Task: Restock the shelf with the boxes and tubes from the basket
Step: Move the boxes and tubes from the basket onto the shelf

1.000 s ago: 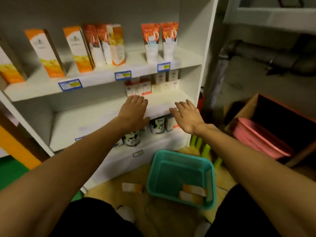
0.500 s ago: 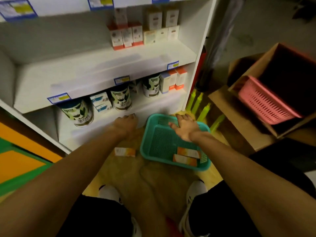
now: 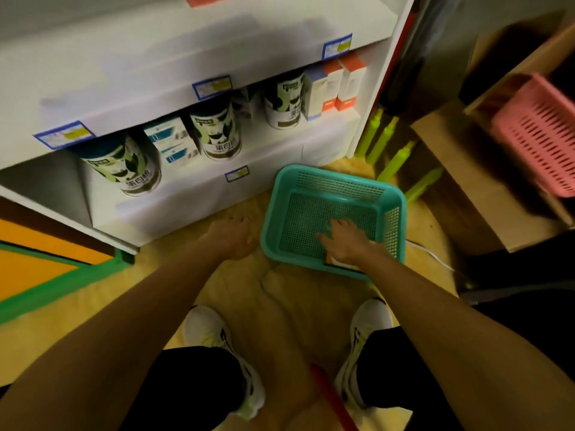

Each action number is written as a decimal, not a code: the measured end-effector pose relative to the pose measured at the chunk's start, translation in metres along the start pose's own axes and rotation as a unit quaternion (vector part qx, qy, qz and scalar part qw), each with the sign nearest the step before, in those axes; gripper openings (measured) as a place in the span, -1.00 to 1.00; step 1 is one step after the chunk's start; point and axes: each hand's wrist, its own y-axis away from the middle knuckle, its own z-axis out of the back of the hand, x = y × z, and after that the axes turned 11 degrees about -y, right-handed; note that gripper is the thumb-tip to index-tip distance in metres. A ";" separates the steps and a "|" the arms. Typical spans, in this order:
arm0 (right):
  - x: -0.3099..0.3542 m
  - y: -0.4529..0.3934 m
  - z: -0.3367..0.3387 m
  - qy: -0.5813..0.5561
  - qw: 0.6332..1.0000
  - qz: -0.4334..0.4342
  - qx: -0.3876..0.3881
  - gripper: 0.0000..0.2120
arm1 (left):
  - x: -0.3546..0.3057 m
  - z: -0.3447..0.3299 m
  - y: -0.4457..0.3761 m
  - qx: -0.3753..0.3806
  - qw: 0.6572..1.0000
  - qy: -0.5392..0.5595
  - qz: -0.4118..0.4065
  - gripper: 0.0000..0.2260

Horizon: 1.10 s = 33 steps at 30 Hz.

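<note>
Reaching down, I have my right hand (image 3: 343,242) spread flat inside the teal basket (image 3: 395,194), over the box (image 3: 340,262) at its near edge, ready to grip. My left hand (image 3: 231,234) hovers beside it, fingers hidden; I cannot tell its state.

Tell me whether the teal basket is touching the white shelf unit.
Apart. The head view shows a strip of tan floor between the teal basket and the base of the white shelf unit, so the basket's rim stands clear of it.
</note>
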 end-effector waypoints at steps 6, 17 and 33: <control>0.001 -0.026 -0.031 0.007 1.000 -0.002 0.031 -0.39 | 0.010 -0.041 -0.031 0.045 0.999 0.005 -0.014 -0.51; -0.013 -0.069 -0.087 0.012 0.998 -0.032 0.052 -0.42 | 0.015 -0.099 -0.090 0.081 0.997 0.007 0.013 -0.36; -0.032 -0.082 -0.096 -0.015 0.999 -0.034 0.030 -0.43 | 0.011 -0.120 -0.116 0.034 0.997 -0.057 0.030 -0.49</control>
